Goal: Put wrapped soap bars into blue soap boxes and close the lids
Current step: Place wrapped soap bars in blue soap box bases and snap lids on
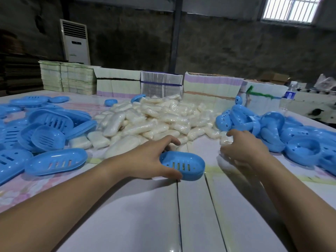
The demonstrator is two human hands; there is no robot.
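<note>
The left hand (145,160) grips a closed blue soap box (182,165) near the middle of the table (196,215). The right hand (243,148) curls around a wrapped soap bar (225,140) at the front of the big soap pile (154,119). More blue boxes (54,124) lie along the left and right edges. A water bottle (289,95) at the far right has a blue label, too blurry to read.
</note>
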